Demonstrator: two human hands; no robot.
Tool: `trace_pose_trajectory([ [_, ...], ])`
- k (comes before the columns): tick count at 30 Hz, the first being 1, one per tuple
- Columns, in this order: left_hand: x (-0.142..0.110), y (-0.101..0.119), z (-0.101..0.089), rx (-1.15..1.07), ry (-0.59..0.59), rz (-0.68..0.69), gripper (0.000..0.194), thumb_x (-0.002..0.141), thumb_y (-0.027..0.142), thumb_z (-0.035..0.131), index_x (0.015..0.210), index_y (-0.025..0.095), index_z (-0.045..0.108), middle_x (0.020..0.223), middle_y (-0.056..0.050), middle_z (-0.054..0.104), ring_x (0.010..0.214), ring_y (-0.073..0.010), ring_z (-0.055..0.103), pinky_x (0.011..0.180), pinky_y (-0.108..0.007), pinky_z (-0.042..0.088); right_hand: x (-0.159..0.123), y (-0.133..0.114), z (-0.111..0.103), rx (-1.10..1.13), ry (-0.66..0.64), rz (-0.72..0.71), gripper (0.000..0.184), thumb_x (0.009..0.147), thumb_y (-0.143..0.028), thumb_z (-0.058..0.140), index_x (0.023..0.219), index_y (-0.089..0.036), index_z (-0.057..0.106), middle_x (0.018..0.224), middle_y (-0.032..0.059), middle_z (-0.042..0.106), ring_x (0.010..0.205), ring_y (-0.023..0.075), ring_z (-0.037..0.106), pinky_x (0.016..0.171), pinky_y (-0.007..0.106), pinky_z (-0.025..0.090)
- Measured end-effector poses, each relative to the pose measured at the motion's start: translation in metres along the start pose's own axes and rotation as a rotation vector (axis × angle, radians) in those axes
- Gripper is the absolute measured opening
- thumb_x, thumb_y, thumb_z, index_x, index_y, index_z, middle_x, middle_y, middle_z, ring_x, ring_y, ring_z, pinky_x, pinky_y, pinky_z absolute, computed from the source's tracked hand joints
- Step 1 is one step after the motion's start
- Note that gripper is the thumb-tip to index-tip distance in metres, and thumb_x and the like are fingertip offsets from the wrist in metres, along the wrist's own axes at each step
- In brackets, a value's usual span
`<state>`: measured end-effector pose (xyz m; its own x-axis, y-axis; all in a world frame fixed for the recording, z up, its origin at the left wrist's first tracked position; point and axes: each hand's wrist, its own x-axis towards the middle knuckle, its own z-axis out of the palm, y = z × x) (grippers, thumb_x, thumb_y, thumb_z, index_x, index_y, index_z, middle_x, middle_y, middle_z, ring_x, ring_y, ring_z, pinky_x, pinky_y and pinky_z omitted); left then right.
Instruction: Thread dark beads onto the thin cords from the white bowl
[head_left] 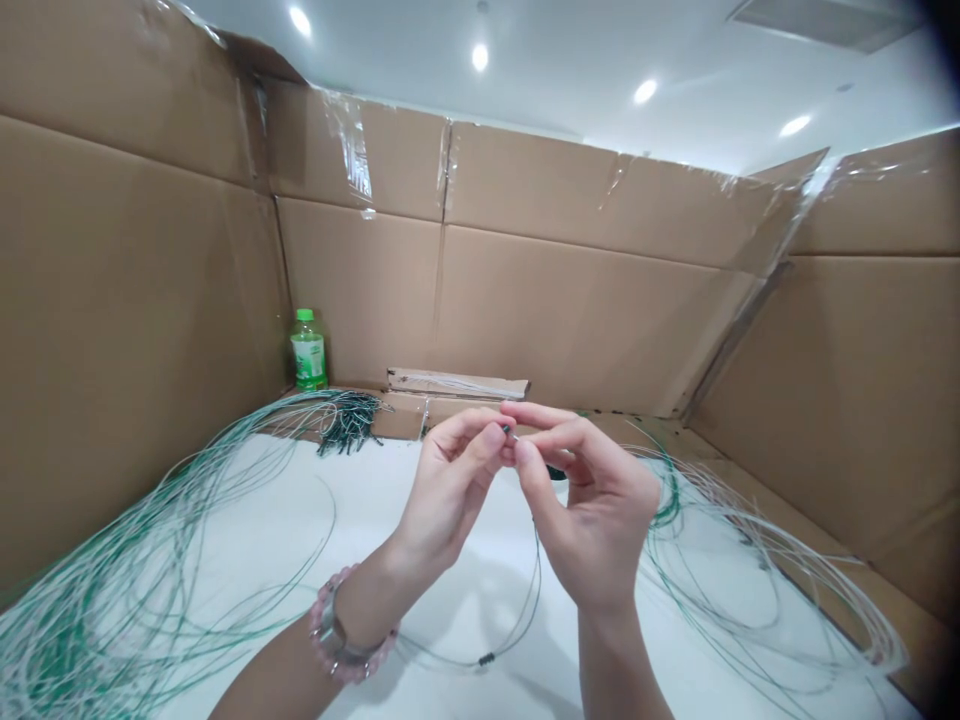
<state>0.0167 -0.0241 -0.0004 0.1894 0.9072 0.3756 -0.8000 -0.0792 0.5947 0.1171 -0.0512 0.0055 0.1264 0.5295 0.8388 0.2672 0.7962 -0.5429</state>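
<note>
My left hand [461,475] and my right hand [592,490] meet in front of me, fingertips almost touching. Between the left thumb and forefinger sits a small dark piece [508,430], mostly covered by the fingers. The right thumb and fingers pinch at its right side, where a thin pale wire end [514,436] shows; it is too small to make out fully. Below the hands hangs a thin wire loop [538,570] with a small black coiled piece [487,659] on it. The loop's upper end disappears behind my right hand.
Green and white wires [150,540] spread over the left, ending in a dark-tipped bunch [349,420]. More wires [780,540] lie at right. A green bottle [308,350] stands in the back left corner. Cardboard walls [570,290] enclose the white table [300,500]; a cardboard strip [457,384] is behind.
</note>
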Motion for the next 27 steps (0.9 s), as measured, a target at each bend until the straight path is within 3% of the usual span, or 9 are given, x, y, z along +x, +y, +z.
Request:
trace_pose_trajectory([
  [12, -0.001, -0.002, -0.003, 0.070, -0.048, 0.009, 0.015, 0.063, 0.032, 0.085, 0.069, 0.023, 0.075, 0.065, 0.003, 0.067, 0.058, -0.0049, 0.060, 0.061, -0.013, 0.052, -0.001, -0.003, 0.000, -0.036, -0.006, -0.020, 0.015, 0.077, -0.005, 0.063, 0.075, -0.020, 0.063, 0.094, 0.0021, 0.073, 0.087, 0.0165, 0.071, 0.069, 0.026, 0.061],
  [14, 0.005, 0.001, -0.010, 0.182, -0.045, 0.084, 0.017, 0.066, 0.037, 0.082, 0.071, 0.023, 0.074, 0.067, 0.003, 0.066, 0.059, -0.0055, 0.059, 0.061, -0.014, 0.052, 0.000, -0.003, -0.002, -0.043, -0.001, -0.028, 0.015, 0.077, -0.006, 0.063, 0.076, -0.020, 0.063, 0.094, 0.0023, 0.073, 0.086, 0.0167, 0.070, 0.069, 0.027, 0.061],
  [16, 0.021, 0.007, -0.029, 0.513, -0.004, 0.251, 0.022, 0.075, 0.044, 0.073, 0.077, 0.022, 0.072, 0.073, 0.001, 0.067, 0.064, -0.0075, 0.060, 0.064, -0.016, 0.052, 0.001, -0.003, -0.005, -0.052, 0.036, -0.038, 0.015, 0.077, -0.005, 0.063, 0.076, -0.020, 0.064, 0.093, 0.0018, 0.073, 0.086, 0.0166, 0.070, 0.069, 0.027, 0.061],
  [17, 0.032, 0.011, -0.043, 0.795, 0.037, 0.357, 0.027, 0.081, 0.046, 0.065, 0.081, 0.020, 0.070, 0.079, -0.001, 0.068, 0.070, -0.0091, 0.061, 0.066, -0.018, 0.052, 0.001, -0.004, -0.007, -0.054, 0.065, -0.042, 0.015, 0.077, -0.005, 0.064, 0.076, -0.021, 0.064, 0.092, 0.0014, 0.073, 0.086, 0.0165, 0.070, 0.069, 0.026, 0.061],
  [18, 0.046, 0.014, -0.060, 1.152, 0.092, 0.414, 0.030, 0.088, 0.045, 0.055, 0.085, 0.019, 0.068, 0.086, -0.002, 0.068, 0.079, -0.0105, 0.063, 0.073, -0.019, 0.052, 0.002, -0.004, -0.009, -0.056, 0.098, -0.043, 0.015, 0.077, -0.005, 0.064, 0.075, -0.021, 0.064, 0.092, 0.0013, 0.073, 0.085, 0.0164, 0.070, 0.068, 0.026, 0.061],
  [19, 0.061, 0.016, -0.079, 1.275, 0.125, 0.394, 0.027, 0.089, 0.040, 0.054, 0.090, 0.017, 0.067, 0.093, -0.004, 0.068, 0.088, -0.0127, 0.063, 0.080, -0.022, 0.052, 0.003, -0.005, -0.012, -0.058, 0.132, -0.043, 0.015, 0.077, -0.006, 0.064, 0.075, -0.021, 0.064, 0.092, 0.0013, 0.073, 0.084, 0.0163, 0.070, 0.067, 0.026, 0.061],
  [22, 0.103, 0.013, -0.139, 1.539, 0.099, 0.200, 0.020, 0.088, 0.029, 0.060, 0.087, 0.011, 0.066, 0.090, -0.006, 0.067, 0.084, -0.0146, 0.063, 0.085, -0.030, 0.052, 0.007, -0.007, -0.019, -0.088, 0.217, -0.053, 0.013, 0.078, -0.008, 0.064, 0.074, -0.020, 0.065, 0.089, 0.0015, 0.074, 0.078, 0.0158, 0.071, 0.062, 0.026, 0.061],
  [24, 0.123, 0.002, -0.173, 1.722, 0.028, 0.011, 0.023, 0.089, 0.033, 0.059, 0.096, 0.011, 0.063, 0.094, -0.005, 0.065, 0.086, -0.0157, 0.063, 0.083, -0.036, 0.054, 0.009, -0.009, -0.023, -0.117, 0.256, -0.062, 0.013, 0.079, -0.009, 0.064, 0.073, -0.021, 0.065, 0.087, 0.0016, 0.074, 0.076, 0.0157, 0.071, 0.060, 0.026, 0.061],
  [27, 0.138, -0.021, -0.206, 1.951, -0.062, -0.193, 0.032, 0.091, 0.036, 0.057, 0.113, 0.013, 0.058, 0.110, -0.008, 0.062, 0.097, -0.0192, 0.062, 0.084, -0.039, 0.055, 0.010, -0.011, -0.029, -0.120, 0.292, -0.062, 0.012, 0.078, -0.011, 0.065, 0.071, -0.021, 0.065, 0.086, 0.0022, 0.074, 0.074, 0.0159, 0.071, 0.060, 0.026, 0.062],
])
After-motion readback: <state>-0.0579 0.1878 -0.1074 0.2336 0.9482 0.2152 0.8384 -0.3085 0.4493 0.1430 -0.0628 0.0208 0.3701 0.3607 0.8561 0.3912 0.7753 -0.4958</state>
